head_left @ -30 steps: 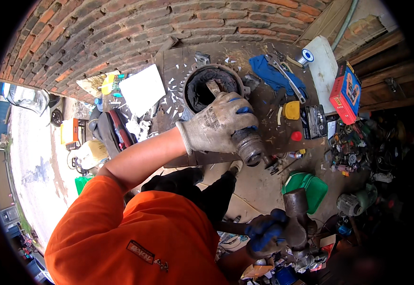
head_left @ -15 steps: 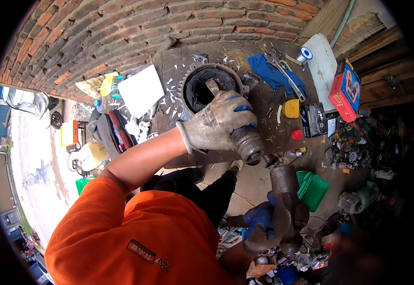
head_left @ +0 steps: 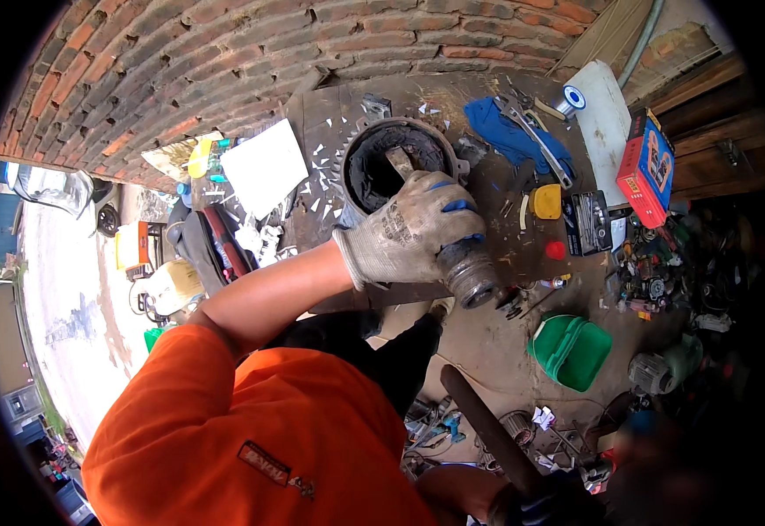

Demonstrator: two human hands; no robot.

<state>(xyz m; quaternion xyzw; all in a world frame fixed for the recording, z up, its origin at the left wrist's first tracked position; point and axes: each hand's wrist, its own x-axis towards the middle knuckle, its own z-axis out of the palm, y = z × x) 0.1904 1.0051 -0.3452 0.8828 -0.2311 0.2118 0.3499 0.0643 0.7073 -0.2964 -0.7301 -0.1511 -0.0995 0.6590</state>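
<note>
My left hand, in a grubby pale work glove with blue palm, is closed on a ridged cylindrical metal part at the table's front edge. Just beyond it stands a round metal housing, dark inside, with a flat bar in it; my glove hides where the bar ends. Low at the right my right hand, gloved and in shadow, grips the dark handle of a heavy hammer, whose head I cannot make out.
The worn wooden table bears white paper, blue cloth, wrenches and a red box. A brick wall rises behind. On the floor are a green bucket, a motor and piles of parts.
My right hand and the hammer have swung down toward the lower edge, the handle now pointing up-left and the head out of clear sight. My left hand has barely moved.
</note>
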